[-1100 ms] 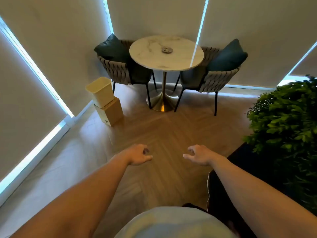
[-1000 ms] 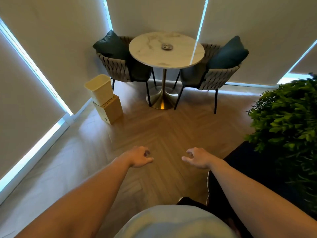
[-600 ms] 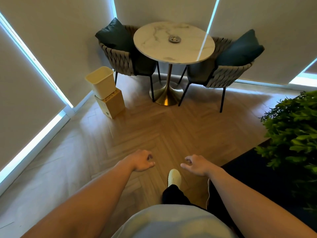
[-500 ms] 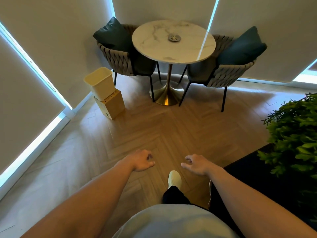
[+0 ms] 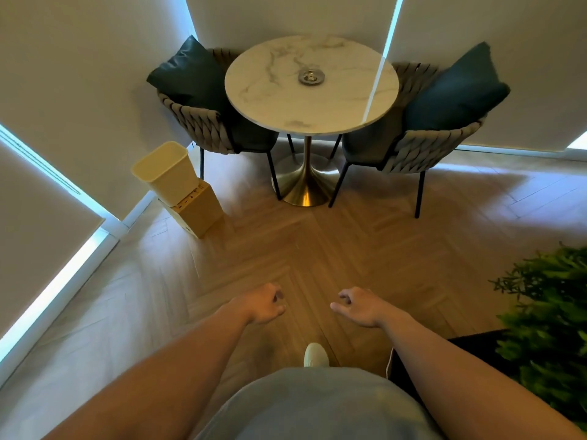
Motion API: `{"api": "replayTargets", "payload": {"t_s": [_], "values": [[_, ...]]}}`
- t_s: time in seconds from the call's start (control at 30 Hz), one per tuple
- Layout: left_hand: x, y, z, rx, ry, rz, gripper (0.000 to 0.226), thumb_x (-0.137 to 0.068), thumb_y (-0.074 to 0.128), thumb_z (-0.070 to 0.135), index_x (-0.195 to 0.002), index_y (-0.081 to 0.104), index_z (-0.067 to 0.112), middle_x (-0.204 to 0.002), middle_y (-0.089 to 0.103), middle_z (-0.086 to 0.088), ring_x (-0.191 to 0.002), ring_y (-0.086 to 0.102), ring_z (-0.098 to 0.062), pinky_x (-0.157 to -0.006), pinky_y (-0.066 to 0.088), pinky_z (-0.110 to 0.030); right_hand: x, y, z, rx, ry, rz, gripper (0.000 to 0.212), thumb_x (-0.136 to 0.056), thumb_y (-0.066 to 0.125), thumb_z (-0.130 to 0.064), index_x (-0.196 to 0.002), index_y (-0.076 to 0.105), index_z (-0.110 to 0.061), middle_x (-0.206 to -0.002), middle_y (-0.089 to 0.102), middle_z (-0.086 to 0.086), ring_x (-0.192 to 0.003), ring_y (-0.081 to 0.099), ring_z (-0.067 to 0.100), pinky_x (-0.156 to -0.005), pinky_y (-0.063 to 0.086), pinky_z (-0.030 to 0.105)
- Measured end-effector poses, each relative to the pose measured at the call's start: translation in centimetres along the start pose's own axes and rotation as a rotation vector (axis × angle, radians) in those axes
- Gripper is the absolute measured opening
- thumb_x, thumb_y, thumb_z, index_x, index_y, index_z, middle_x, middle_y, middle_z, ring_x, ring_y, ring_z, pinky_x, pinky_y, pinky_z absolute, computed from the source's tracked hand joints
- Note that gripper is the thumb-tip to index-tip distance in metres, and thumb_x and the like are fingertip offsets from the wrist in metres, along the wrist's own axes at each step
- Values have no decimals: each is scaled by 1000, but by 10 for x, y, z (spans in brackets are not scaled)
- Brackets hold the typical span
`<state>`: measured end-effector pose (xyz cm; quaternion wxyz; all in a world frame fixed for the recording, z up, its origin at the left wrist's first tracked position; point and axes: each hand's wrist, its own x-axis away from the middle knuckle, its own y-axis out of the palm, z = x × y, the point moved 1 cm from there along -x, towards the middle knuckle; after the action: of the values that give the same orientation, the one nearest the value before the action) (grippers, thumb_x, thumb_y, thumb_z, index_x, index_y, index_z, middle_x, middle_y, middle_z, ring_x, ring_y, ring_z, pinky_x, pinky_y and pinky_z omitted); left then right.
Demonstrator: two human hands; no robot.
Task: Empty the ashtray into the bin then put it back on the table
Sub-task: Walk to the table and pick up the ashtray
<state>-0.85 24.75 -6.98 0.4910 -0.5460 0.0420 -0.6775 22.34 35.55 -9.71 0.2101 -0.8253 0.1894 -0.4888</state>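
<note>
A small round metal ashtray [image 5: 311, 77] with bits inside sits near the middle of the round marble table [image 5: 273, 103] straight ahead. The cream bin [image 5: 165, 173] stands tilted on a wooden block on the floor to the table's left. My left hand [image 5: 263, 301] and my right hand [image 5: 359, 304] hang in front of me over the wooden floor, far short of the table. Both hold nothing, with fingers loosely curled and apart.
Two woven chairs with dark cushions flank the table, the left chair [image 5: 203, 122] and the right chair [image 5: 422, 147]. A wooden block [image 5: 200, 211] supports the bin. A leafy green plant [image 5: 549, 319] stands at my right. Blinds cover the walls.
I have walked forward: the table, chairs and bin have grown larger and nearer. My hands stay empty in the same pose. A white shoe shows below.
</note>
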Motion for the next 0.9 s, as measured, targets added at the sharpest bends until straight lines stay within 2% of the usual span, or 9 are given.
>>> {"api": "replayTargets", "payload": {"t_s": [0.3,0.5,0.9], "values": [[-43,-28,28,43,-27,3,47,-96,56,34,-137,50,14,-135,54,-7,-119,55,-23,-102,45,-40,-31,-41,12,-73,1,-24,70,-93,53,-57,-148,41,-16,-149,48,8,-135,47,24,-107,42,38],[-69,-52,33,1,-29,-17,49,-94,56,37,-139,49,16,-136,55,-4,-119,55,-21,-100,45,-35,-50,-66,13,-71,5,-49,70,-94,53,-55,-149,40,-13,-148,49,10,-133,49,24,-107,43,38],[-157,-145,22,-43,78,-5,40,-94,59,34,-131,55,18,-129,59,-4,-112,58,-20,-99,48,-37,-125,-139,-32,-68,47,8,68,-96,53,-52,-148,41,-11,-148,49,11,-134,48,25,-108,43,38]]}}
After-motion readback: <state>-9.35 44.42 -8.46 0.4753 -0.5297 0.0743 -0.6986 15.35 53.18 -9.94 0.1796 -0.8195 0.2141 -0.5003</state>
